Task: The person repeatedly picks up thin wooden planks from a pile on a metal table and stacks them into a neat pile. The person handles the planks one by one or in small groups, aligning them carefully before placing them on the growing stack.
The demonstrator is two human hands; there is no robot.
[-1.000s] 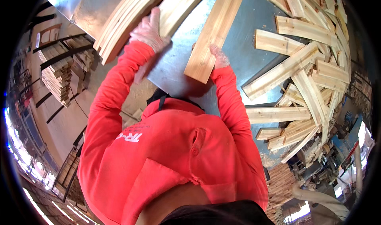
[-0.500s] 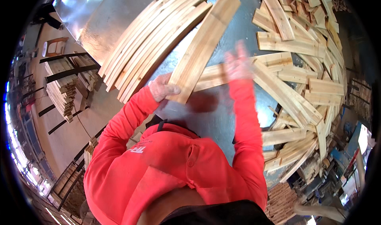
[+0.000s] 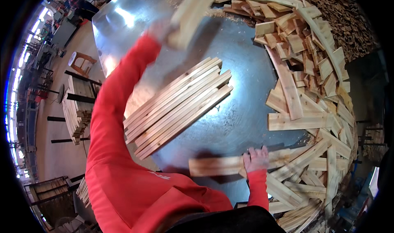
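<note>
My left hand (image 3: 161, 31), smeared by motion, is stretched far out over the metal table (image 3: 230, 122) and closed round the end of a pale wooden board (image 3: 193, 15). That board is raised, and its far part runs out of the top of the picture. Close to my body, my right hand (image 3: 256, 159) has its fingers curled over another wooden board (image 3: 217, 166) lying flat on the table. Between my arms lies a row of wooden boards (image 3: 180, 105), side by side on their edges, with uneven ends.
A large heap of loose boards (image 3: 301, 121) and short offcuts (image 3: 295, 44) covers the table's right side. Stacked boards (image 3: 77, 110) on a rack and a wooden stool (image 3: 82, 63) stand on the floor at left. Another person (image 3: 80, 1) is at the far upper left.
My left hand has carried its board away from me, past the row of boards. My right hand has come down onto a board near me. The whole view has shifted.
</note>
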